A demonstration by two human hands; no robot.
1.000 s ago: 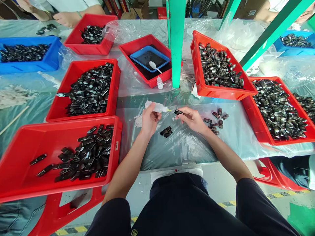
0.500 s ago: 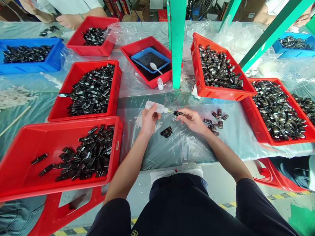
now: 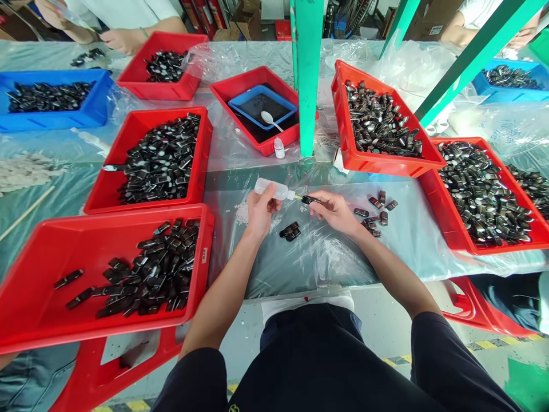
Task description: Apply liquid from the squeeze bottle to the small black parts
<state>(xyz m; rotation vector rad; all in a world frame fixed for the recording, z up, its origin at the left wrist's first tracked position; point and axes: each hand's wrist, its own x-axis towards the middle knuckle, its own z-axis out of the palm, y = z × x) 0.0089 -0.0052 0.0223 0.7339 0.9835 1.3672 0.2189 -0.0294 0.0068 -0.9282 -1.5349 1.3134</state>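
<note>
My left hand (image 3: 261,210) is closed around a translucent squeeze bottle (image 3: 271,188), which lies nearly level with its thin yellowish tip pointing right. That tip reaches the near end of a small glossy black piece (image 3: 309,199); whether they touch I cannot tell. Pinching the piece from the right are the fingers of my right hand (image 3: 337,210). Below, between the hands, a small cluster of black pieces (image 3: 290,231) lies on the plastic-covered table (image 3: 317,263). Several more loose dark pieces (image 3: 377,209) are scattered just right of my right hand.
Red bins of black pieces stand left (image 3: 205,252) and right (image 3: 386,163). Behind my hands are a small white-capped bottle (image 3: 279,149), a red bin (image 3: 268,147) holding a blue tray and white spoon, and a green post (image 3: 307,86). Other people's hands (image 3: 124,40) work across the table.
The bottle in my left hand has tilted slightly, its tip a touch lower and nearer the black piece. My right hand keeps its hold, almost still.
</note>
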